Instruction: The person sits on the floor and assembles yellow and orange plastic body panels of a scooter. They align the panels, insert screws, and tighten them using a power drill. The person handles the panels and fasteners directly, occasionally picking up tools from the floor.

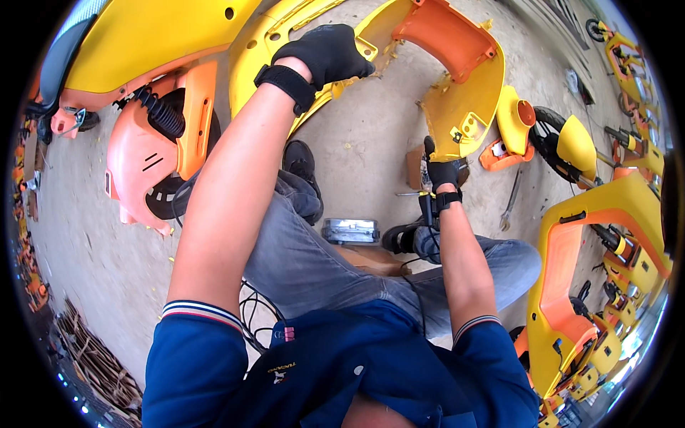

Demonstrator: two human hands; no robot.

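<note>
A yellow curved body panel (467, 100) with an orange inner piece (446, 36) arches at the upper middle. My left hand (325, 53), in a black glove, is closed at the panel's left end, its fingers curled by a tab with a hole. Against the lower right end of the same panel, my right hand (442, 173), also gloved, is closed with the thumb up along the edge; its fingers are partly hidden. A slim metal shaft (408, 194) shows beside the right wrist; whether the hand holds it I cannot tell.
Another yellow panel (250, 68) lies behind my left hand. Left of it stands an orange-pink scooter part (139, 160) with a black spring. A silver box (350, 231) sits between my feet. A wrench (511, 200), a wheel (553, 143) and a yellow-orange frame (549, 285) are on the right.
</note>
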